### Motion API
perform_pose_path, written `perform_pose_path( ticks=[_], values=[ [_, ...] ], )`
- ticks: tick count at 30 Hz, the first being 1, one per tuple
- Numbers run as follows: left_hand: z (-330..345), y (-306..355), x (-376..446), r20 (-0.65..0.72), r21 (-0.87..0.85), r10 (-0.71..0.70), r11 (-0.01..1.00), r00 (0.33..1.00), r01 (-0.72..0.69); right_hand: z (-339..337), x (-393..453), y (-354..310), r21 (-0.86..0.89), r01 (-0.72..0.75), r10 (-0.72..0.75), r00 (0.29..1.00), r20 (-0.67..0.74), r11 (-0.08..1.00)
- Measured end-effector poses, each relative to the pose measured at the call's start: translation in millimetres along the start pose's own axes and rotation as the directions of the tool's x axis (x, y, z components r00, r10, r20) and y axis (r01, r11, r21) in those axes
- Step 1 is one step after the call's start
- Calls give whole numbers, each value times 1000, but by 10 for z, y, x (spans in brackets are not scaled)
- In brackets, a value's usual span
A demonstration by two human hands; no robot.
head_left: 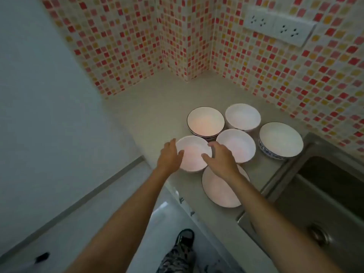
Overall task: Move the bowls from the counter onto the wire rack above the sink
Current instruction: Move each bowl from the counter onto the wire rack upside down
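Several white bowls stand together on the beige counter (pixel 157 107). My left hand (pixel 170 155) touches the left rim of the front-left white bowl (pixel 192 154), fingers spread. My right hand (pixel 221 159) reaches over the same bowl's right rim, fingers apart; I cannot tell whether it grips. Below my right hand lies a dark-rimmed bowl (pixel 220 191), partly hidden. Behind are a dark-rimmed bowl (pixel 205 121), a plain bowl (pixel 243 116), a middle bowl (pixel 238 144) and a blue-patterned bowl (pixel 280 139). No wire rack is in view.
A steel sink (pixel 325 194) with a drain lies at the right of the counter. Mosaic-tiled walls (pixel 128 46) close the counter's back corner, with white sockets (pixel 279 26) high on the right. A pale wall is at the left; my shoe (pixel 184 239) shows on the floor below.
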State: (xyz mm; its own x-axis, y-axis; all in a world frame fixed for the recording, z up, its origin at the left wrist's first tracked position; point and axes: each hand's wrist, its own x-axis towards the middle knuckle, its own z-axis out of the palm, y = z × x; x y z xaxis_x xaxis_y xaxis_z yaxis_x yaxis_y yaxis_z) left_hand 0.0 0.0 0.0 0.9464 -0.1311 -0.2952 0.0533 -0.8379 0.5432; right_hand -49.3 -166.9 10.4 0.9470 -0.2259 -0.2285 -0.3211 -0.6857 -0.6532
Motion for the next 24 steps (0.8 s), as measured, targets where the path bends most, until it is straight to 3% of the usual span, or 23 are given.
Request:
perform_pose_path(
  ticks=[6, 10, 15, 17, 20, 22, 24],
  values=[
    [86, -76, 148, 58, -35, -62, 997, 996, 64, 141, 100, -39, -163, -17, 15, 1000, -12, 987],
    [88, -84, 151, 77, 10, -36, 999, 996, 36, 242, 102, -5, -211, -74, 68, 997, -31, 975],
    [-68, -36, 132, 39, 45, 39, 998, 998, -40, 236, 62, -49, -231, -42, 5, 988, -156, 972],
    [-181, -10, 122, -14, 16, 78, 997, 997, -77, 193, 38, -96, -87, -10, -8, 979, -206, 996],
    [-364, 95, 89, -109, -77, 146, 985, 983, -155, 21, -52, -202, 403, -15, 121, 963, -239, 915],
    [-435, 220, 60, -137, -117, 225, 963, 965, -242, -120, -126, -232, 667, -82, 259, 951, -170, 740],
    [-453, 408, 2, -141, -157, 305, 932, 942, -325, -264, -219, -211, 872, -175, 357, 934, 0, 457]
  ],
)
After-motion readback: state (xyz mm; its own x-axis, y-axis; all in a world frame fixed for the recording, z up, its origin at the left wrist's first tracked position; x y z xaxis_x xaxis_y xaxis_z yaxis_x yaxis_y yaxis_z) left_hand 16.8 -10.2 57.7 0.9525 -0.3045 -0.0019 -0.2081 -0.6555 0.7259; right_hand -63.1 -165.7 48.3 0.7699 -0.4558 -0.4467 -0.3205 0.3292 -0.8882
